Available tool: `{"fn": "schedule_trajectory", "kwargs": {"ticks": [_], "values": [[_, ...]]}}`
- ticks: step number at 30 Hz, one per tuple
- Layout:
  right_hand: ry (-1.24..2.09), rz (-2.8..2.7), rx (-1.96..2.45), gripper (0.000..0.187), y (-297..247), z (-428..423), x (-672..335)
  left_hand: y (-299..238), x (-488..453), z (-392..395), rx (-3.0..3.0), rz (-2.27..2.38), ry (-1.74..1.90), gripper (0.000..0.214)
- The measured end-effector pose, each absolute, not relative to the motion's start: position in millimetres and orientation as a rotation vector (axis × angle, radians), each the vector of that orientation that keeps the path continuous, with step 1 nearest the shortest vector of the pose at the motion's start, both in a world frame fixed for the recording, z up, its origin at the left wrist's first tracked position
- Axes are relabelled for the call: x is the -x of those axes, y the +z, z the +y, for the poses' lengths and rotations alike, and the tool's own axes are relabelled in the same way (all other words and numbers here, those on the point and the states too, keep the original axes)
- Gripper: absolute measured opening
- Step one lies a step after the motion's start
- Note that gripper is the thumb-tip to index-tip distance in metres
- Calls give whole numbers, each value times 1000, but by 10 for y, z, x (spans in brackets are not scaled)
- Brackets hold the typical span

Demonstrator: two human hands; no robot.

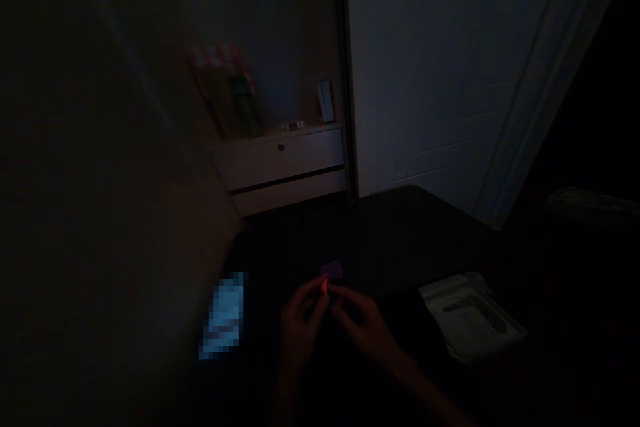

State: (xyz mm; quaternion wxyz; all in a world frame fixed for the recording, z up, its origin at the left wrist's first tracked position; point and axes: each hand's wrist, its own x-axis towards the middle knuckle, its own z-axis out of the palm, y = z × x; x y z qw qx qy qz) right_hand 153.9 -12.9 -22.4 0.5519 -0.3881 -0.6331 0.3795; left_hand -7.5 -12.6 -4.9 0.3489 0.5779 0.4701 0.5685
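- In a darkened room, a small glowing red thing [325,286] is held up before the person, over or close to the near part of a dark surface [400,230]; its exact shape is lost to the glow and the gloom.
- By the left hand [299,319], the thing appears to be pinched between thumb and index finger; by the right hand [367,324], it is met from the other side with the index fingertip, the fingers being bent inward; whether it is gripped there too cannot be told.
- Just beyond the fingertips, a purple piece [332,270] is seen; whether it is lying on the surface or touched by the fingers cannot be made out.
- For fine work of this kind, a light, even pinch is judged best; the left fingers are best used as the anchor, with small adjustments made by the right; more light would be welcome, since edges are barely shown.
- To the left, a bright, pixelated panel [225,317] is seen; to the right, a pale tray [453,340] is placed; behind, a white drawer unit [295,163] is set beside a pale door [425,80].
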Motion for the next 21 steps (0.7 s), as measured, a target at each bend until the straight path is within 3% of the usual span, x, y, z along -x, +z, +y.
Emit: {"fn": "schedule_trajectory", "kwargs": {"ticks": [21], "values": [[997,-1603,894,44,-226,-130,-1530,-65,147,-77,-1549,1244,1434,34]]}}
